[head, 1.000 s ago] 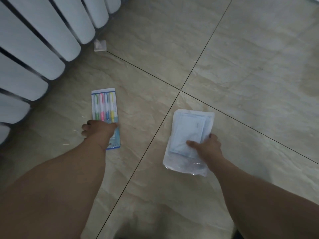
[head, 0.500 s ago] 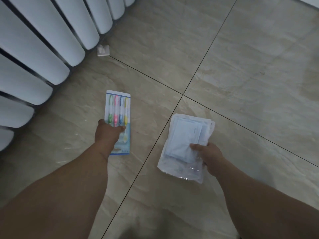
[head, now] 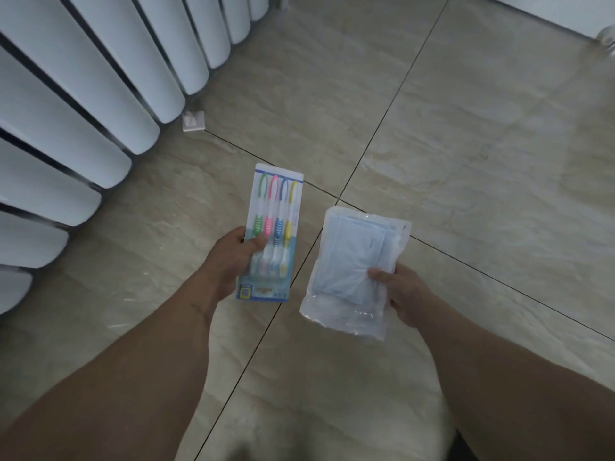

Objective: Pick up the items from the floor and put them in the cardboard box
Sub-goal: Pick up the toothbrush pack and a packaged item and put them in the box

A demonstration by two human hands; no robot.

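Note:
My left hand [head: 229,261] grips a flat pack of toothbrushes [head: 274,224] with green, pink, blue and yellow handles, held above the floor, thumb across its front. My right hand [head: 401,294] holds a clear plastic bag of pale blue face masks [head: 352,267] by its right edge, thumb on top. Both packs are lifted off the beige tiled floor [head: 466,144]. The cardboard box is not in view.
A white ribbed radiator [head: 83,104] runs along the left side. A small white square item [head: 193,120] lies on the floor by its foot. A white wall base [head: 549,11] and a round object [head: 607,36] sit at the top right.
Both hands have lifted their packs off the floor and drawn them closer to me. The camera view has risen and shifted, showing more of the radiator and the far wall.

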